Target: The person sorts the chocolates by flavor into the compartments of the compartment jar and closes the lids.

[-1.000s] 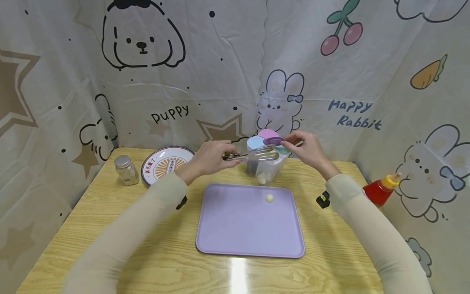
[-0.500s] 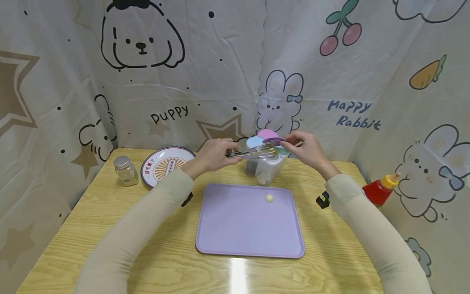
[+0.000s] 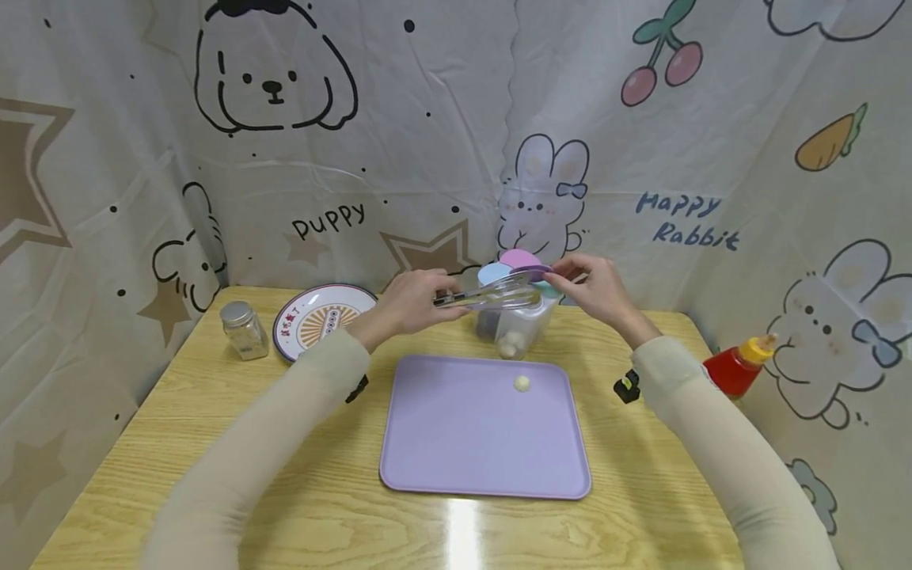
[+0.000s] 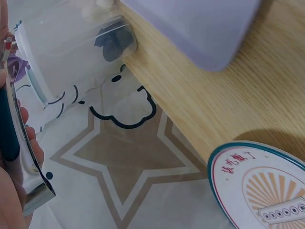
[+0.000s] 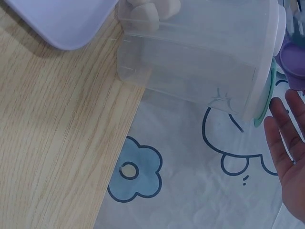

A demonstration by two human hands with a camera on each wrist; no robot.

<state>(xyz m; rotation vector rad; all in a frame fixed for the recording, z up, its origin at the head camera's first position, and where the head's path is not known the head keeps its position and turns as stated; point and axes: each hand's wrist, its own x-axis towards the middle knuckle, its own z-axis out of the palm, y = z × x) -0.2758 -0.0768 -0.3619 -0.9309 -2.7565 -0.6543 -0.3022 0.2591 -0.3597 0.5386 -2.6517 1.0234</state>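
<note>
My left hand (image 3: pixel 420 301) grips a pair of metal tongs (image 3: pixel 488 296), whose front ends reach over the top of a clear divided container (image 3: pixel 526 326). Thumb and index finger of my right hand (image 3: pixel 593 290) pinch the edge of the container's purple lid (image 3: pixel 534 271), which is flipped up. Blue (image 3: pixel 493 274) and pink (image 3: pixel 519 259) lids lie beside it, with a green lid (image 5: pixel 267 95) nearest my right fingers. Pale rounded lumps (image 5: pixel 144 16) sit at the bottom of one compartment; dark pieces (image 4: pixel 114 40) fill part of another.
In front of the container lies a lilac tray (image 3: pixel 484 435) bearing one small pale lump (image 3: pixel 522 384). A patterned plate (image 3: pixel 313 305) and a glass jar (image 3: pixel 245 332) stand at left. A red squeeze bottle (image 3: pixel 734 372) is at right, beside the curtain.
My left hand has shifted slightly right and then partly back with the tongs, whose angle over the container has changed a little. My right hand and the purple lid have stayed put.
</note>
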